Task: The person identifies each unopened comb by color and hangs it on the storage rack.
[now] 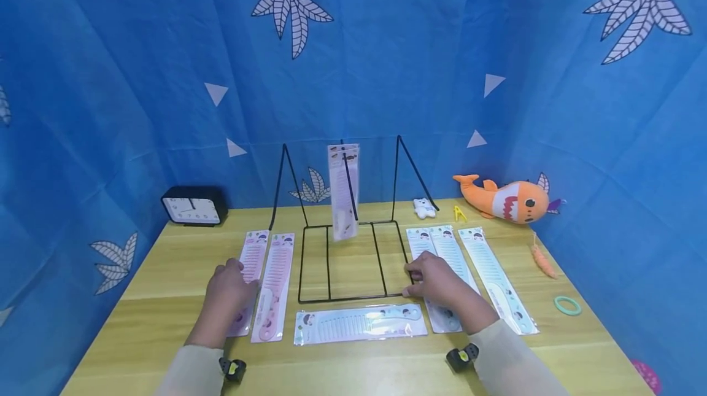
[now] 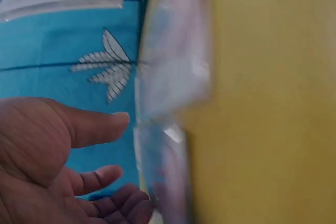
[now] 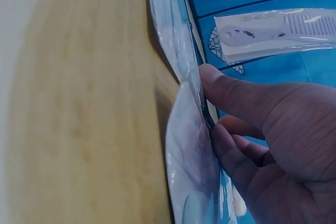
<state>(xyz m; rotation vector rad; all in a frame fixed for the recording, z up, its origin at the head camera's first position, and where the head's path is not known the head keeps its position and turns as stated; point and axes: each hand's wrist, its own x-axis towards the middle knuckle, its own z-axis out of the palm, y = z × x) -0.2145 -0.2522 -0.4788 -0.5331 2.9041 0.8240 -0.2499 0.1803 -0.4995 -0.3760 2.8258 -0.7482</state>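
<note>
Left hand [image 1: 227, 288]: fingers are lying loose, with the thumb standing wide of them, over the outer pink comb pack [image 1: 254, 255]; whether it is touching, I cannot tell.
Inner pink comb pack [image 1: 276, 279]: is lying flat just right of the left hand.
Right hand [image 1: 439, 279]: thumb and forefinger tips are standing narrowly apart at the right side of the wire rack [image 1: 328, 264] and the edge of a blue pack; whether they are pinching either, I cannot tell.
Paired blue comb packs [image 1: 450, 248]: are overlapping each other, partly hidden beneath the right hand.
Outer blue comb pack [image 1: 497, 285]: is slanting to the right of the right hand.
Front comb pack [image 1: 359, 325]: is lying crosswise between the hands, nearer the person.
Hanging lilac comb packs [image 1: 339, 199]: are hanging from the rack's middle hook, between and beyond the hands.
Clock [image 1: 193, 207]: is standing beyond the left hand, to its left.
Orange plush shark [image 1: 505, 201]: is resting beyond the right hand, to its right.
Green ring [image 1: 567, 313]: is lying well right of the right hand.
</note>
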